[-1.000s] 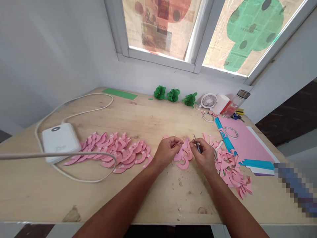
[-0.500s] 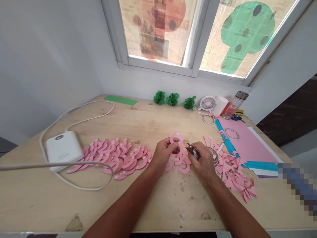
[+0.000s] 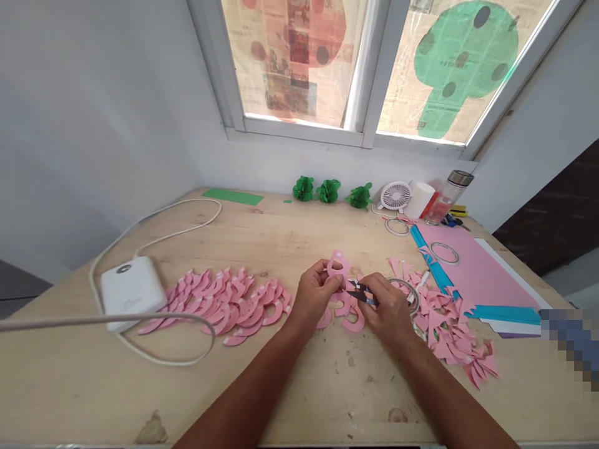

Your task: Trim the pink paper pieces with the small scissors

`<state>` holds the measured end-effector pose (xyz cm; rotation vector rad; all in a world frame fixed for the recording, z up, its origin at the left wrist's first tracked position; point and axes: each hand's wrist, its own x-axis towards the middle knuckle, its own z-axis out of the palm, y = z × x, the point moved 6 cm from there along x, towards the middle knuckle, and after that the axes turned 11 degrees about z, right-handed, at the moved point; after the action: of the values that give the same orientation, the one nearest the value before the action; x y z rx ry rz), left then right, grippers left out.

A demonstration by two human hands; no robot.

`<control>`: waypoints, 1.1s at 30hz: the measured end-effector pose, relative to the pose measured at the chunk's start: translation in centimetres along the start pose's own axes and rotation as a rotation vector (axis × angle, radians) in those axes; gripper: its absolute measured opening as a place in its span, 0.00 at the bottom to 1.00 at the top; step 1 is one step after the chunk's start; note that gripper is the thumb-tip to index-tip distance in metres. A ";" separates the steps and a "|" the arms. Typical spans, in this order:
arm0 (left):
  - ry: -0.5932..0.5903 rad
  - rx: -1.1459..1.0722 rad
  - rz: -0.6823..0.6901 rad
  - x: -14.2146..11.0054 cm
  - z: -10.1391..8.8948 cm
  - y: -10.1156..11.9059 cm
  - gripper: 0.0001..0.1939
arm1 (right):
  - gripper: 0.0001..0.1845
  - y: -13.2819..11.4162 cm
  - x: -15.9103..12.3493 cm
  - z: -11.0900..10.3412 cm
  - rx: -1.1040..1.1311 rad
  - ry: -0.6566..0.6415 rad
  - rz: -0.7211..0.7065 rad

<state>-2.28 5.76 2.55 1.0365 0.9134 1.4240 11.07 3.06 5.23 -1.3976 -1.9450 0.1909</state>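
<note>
My left hand (image 3: 318, 284) pinches a pink paper cutout (image 3: 344, 257) between thumb and fingers. The cutout curves round an opening and bears a small whitish patch near its top. Dark thread snips (image 3: 358, 293) are in my right hand (image 3: 387, 308), their two blades spread and pointing left at the cutout's lower right edge. Whether the blades touch the paper I cannot tell. Below my hands lie a few curved pink paper pieces (image 3: 354, 321). Left of my left hand, overlapping rows of curved pink pieces (image 3: 238, 305) with white tabs cover part of the wooden table (image 3: 290, 399).
Pink scraps (image 3: 449, 337) and a tape roll (image 3: 415, 299) lie right of my right hand. Pink sheets (image 3: 486, 274) and blue strips are farther right. A white power bank (image 3: 133, 287) with a cable sits left. Green paper ornaments (image 3: 327, 191), a fan (image 3: 395, 196) and a bottle (image 3: 449, 198) stand behind.
The snips' blades have come closer to the pink cutout, at its lower right edge. My left hand still pinches the cutout. The whole view has shifted slightly.
</note>
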 end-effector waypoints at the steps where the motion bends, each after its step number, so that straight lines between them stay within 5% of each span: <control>1: -0.002 0.005 0.002 0.0 0.0 0.0 0.13 | 0.08 0.0 0.0 0.0 -0.001 0.003 -0.003; 22: -0.090 -0.039 0.018 -0.3 0.9 -0.8 0.14 | 0.14 -0.9 -0.5 0.1 0.157 0.013 -0.119; 33: -0.154 0.015 0.101 -0.3 1.2 -0.5 0.23 | 0.04 0.2 0.0 -0.3 0.242 0.050 0.090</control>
<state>-1.00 5.50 2.44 1.2001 0.7700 1.4001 11.36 3.08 5.37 -1.3169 -1.7542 0.4155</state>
